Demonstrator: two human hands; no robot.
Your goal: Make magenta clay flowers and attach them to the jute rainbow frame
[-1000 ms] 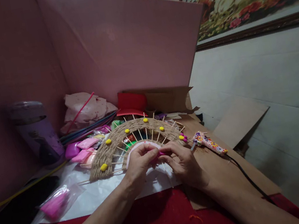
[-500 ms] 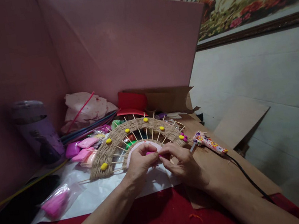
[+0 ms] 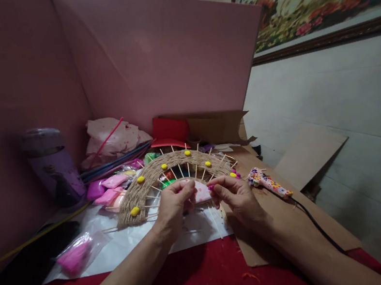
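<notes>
- Right hand (image 3: 239,198): fingers pinched narrow on a small magenta clay bit (image 3: 211,187), just beside the pale pink half-disc (image 3: 202,193) at the centre of the fan-shaped jute-and-skewer arch (image 3: 151,171)
- Left hand (image 3: 172,205): fingers narrow, tips at the half-disc; grip cannot be told
- Flower-patterned glue gun (image 3: 268,183) lies near on brown cardboard sheet (image 3: 249,247)
</notes>
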